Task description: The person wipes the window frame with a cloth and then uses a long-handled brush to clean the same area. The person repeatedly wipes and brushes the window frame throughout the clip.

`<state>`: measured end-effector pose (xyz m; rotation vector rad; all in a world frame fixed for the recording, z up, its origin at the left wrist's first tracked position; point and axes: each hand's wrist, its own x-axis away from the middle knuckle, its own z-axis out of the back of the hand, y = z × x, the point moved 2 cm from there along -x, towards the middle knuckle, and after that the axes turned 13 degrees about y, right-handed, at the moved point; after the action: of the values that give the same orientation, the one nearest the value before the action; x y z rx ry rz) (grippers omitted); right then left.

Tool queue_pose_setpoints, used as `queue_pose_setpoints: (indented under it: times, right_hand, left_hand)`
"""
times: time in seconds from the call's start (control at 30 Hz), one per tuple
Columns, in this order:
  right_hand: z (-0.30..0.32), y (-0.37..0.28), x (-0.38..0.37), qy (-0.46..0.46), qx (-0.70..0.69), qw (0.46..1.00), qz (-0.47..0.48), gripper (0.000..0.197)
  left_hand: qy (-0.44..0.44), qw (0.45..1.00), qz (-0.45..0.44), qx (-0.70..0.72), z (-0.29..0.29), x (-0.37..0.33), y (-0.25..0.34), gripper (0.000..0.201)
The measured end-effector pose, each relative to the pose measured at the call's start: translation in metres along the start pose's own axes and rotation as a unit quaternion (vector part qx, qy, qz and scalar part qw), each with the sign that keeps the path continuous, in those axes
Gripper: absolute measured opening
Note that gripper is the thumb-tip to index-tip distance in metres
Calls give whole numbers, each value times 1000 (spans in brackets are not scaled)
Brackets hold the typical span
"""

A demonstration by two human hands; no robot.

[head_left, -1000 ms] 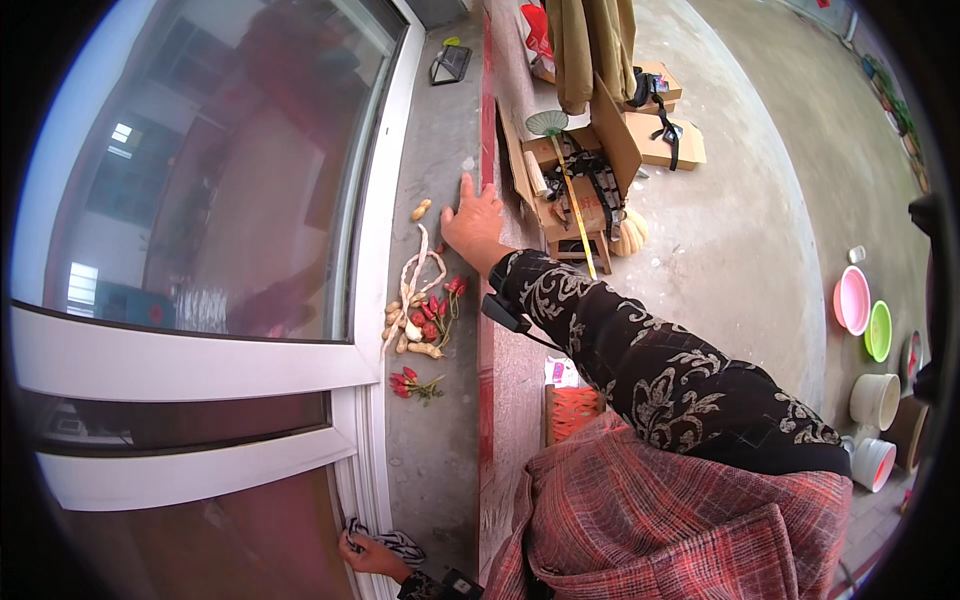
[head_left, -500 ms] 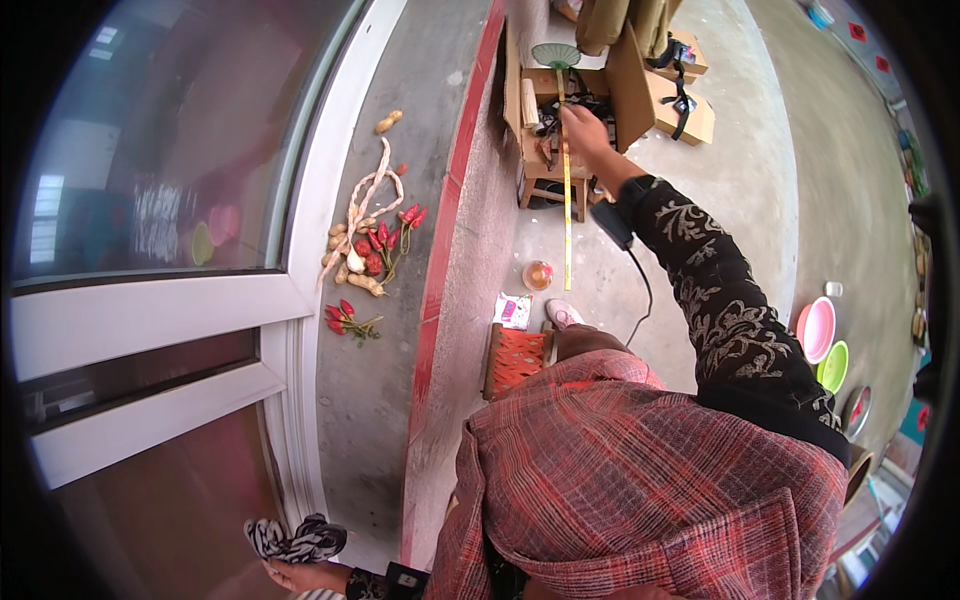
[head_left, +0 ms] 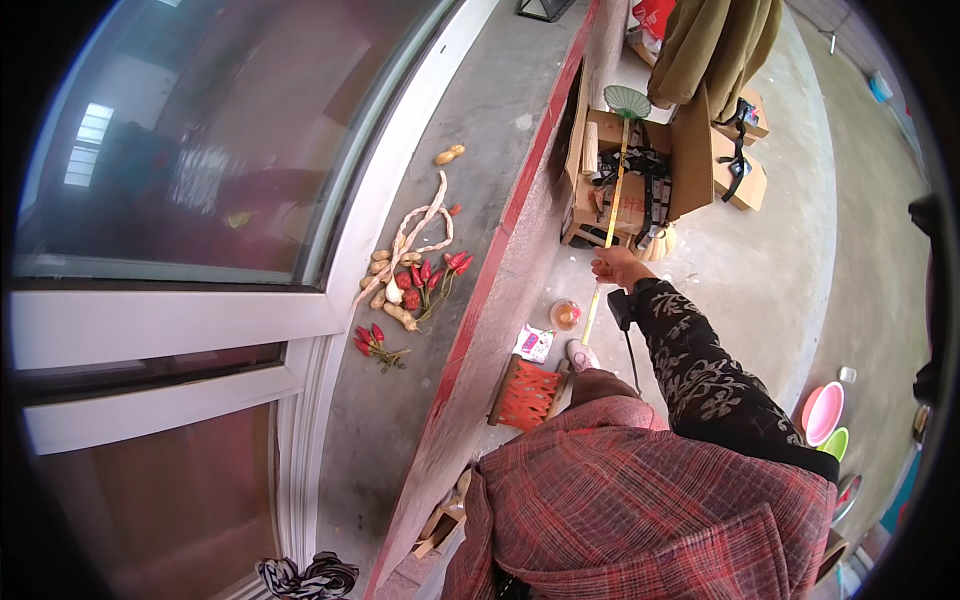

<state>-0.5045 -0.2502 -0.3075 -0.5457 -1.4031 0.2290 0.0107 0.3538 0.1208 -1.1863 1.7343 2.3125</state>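
My right hand (head_left: pixel 620 267) is closed round the long yellow handle of a fly swatter (head_left: pixel 616 205). Its green mesh head (head_left: pixel 627 101) points away from me, above an open cardboard box (head_left: pixel 693 160) with black straps inside. The handle's near end runs down toward my shoe. At the lower left edge shows a bundled black-and-white striped cloth (head_left: pixel 308 578); my left hand is out of the picture there.
On the grey ledge (head_left: pixel 470 100) at left lie peanuts (head_left: pixel 400 316), red chillies (head_left: pixel 368 338) and a twisted pale cord (head_left: pixel 420 222). A woven red stool (head_left: pixel 528 393), a small round container (head_left: pixel 565 315) and a packet (head_left: pixel 533 343) are near my shoe. Basins (head_left: pixel 822 413) stand right.
My right hand has come nearer to me, now gripping the handle farther from the green head. My left hand, earlier holding the striped cloth, has left the picture. The view has shifted.
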Motion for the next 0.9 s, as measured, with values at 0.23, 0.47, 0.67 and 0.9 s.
queue_pose_setpoints:
  times: [0.23, 0.47, 0.67, 0.9]
  right_hand:
    - [-10, -13, 38, -13, 13, 994, 110, 16]
    - [9, 7, 73, -102, 5, 974, 203, 17]
    - [25, 46, 65, -54, 59, 961, 266, 24]
    - [37, 58, 103, -114, 62, 881, 455, 23]
  left_hand:
    - [12, 1000, 12, -12, 5, 17, -11, 54]
    - [9, 999, 36, -4, 3, 43, 18, 54]
    - [31, 985, 161, 58, 18, 56, 48, 55]
    - [48, 961, 115, 246, 8, 15, 28, 8]
